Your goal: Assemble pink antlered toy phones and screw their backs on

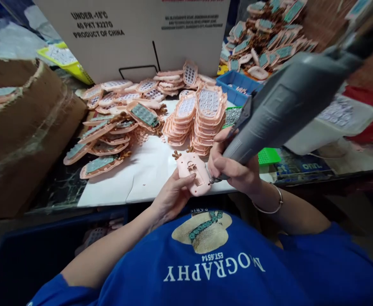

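Between the thumb and fingers of my left hand [175, 191] is a pink plastic toy casing [195, 172] with brown antlers, its back turned up and an open recess in its middle. My right hand [235, 168] is wrapped round a large grey electric screwdriver [278, 106], which slants down from the upper right. Its tip meets the casing near the right edge, where a screw hole appears to be. Just beyond the casing stand two stacks of pink shell halves [209, 114] with white button pads. To the left lie shells with green circuit boards [102, 163].
A cardboard box [51, 140] stands at the left, and a white printed carton [135, 38] at the back. Blue [237, 87] and green [269, 156] trays sit beyond the screwdriver. More shells are heaped at the back right. A blue bin [24, 250] is below the table edge.
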A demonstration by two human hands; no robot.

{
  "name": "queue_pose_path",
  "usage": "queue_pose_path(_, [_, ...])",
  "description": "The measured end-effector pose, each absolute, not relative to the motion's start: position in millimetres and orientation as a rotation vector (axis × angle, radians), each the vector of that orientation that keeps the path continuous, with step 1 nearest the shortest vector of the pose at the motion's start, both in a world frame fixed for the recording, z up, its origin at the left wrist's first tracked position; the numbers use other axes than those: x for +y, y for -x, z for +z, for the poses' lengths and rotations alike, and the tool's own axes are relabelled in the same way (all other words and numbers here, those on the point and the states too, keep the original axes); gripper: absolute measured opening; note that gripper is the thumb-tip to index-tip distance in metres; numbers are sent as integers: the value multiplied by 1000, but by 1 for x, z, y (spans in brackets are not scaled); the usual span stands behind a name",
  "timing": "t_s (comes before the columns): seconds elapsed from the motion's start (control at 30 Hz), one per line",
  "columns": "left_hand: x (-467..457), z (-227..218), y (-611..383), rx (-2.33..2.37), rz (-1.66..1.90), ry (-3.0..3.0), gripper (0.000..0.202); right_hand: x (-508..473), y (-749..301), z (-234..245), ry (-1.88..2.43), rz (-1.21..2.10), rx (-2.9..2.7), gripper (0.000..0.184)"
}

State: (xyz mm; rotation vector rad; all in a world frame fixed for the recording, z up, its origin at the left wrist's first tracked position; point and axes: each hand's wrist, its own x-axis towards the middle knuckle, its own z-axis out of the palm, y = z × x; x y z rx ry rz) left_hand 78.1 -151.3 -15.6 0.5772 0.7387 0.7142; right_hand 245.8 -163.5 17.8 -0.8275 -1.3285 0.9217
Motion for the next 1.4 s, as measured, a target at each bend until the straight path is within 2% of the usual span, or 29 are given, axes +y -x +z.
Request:
queue_pose_path(0.1, [-152,-11,-80,711,706,-609,48,-159,-262,35,679,955,-1375,35])
queue_pose_path(0.2, [-152,-7,-83,724,708,-631,53,-154,-280,51,660,834,-1322,31])
queue_pose_path(0.3, [-151,-11,-87,761,650,-594,63,-150,-287,50,665,788,-1200,24])
queue_pose_path(0.37, [-150,-15,-89,762,634,-582,66,-151,-285,42,632,849,-1207,27])
queue_pose_path(0.47, [-149,-18,-90,744,659,-568,55,-156,-275,30,612,916,-1283,35])
queue_pose_path(0.57, [-149,-18,-88,766,648,-553,38,-160,-272,36,664,880,-1279,34])
queue_pose_path(0.67, [-150,-16,-84,819,639,-499,27,-155,-289,52,732,668,-1241,34])
queue_pose_path(0.73, [-151,-14,-81,833,671,-411,23,-146,-312,55,769,425,-1225,28])
queue_pose_path(0.77, [-151,-14,-80,833,693,-370,24,-141,-325,53,798,289,-1204,22])
queue_pose_path(0.87, [-151,-13,-77,799,703,-334,30,-125,-361,37,1044,83,-1164,32])
queue_pose_path(1.1, [-149,-19,-78,727,732,-512,40,-106,-390,0,1229,60,-1179,45])
queue_pose_path(1.27, [-147,-24,-80,741,764,-536,40,-99,-398,-8,1245,65,-1231,38])
queue_pose_path(1.4, [-148,-26,-80,764,787,-541,39,-99,-401,-10,1270,49,-1207,43])
